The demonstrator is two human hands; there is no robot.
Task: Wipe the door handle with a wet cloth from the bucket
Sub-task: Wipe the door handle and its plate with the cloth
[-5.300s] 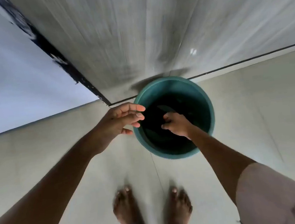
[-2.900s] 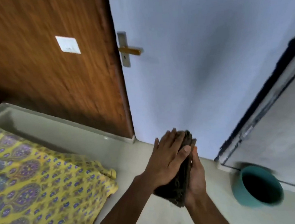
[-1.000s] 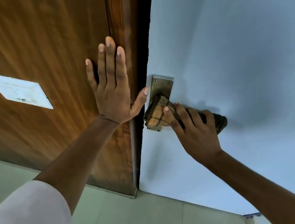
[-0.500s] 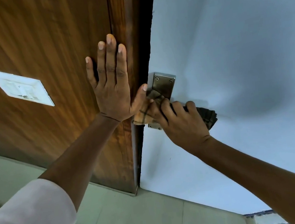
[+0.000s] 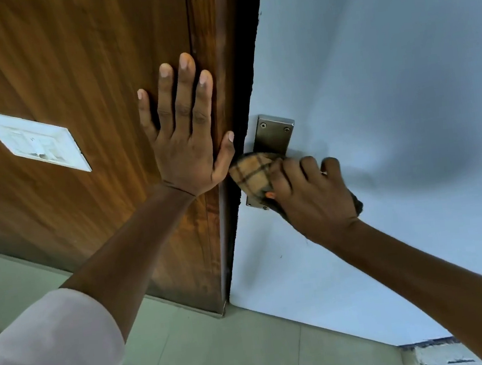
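My right hand grips a tan checked cloth and presses it over the door handle on the pale blue door. The lever is hidden under the cloth and my fingers; only its metal backplate shows above, with a corner below. My left hand lies flat with fingers spread on the brown wooden panel, its thumb near the cloth. The bucket is out of view.
A white switch plate sits on the wooden panel at the left. A dark gap runs between panel and door. Pale floor tiles lie below, and a wall base edge shows at the bottom right.
My right hand has slid the cloth left along the handle toward the door's edge over the last second. My left hand stays flat on the wooden panel.
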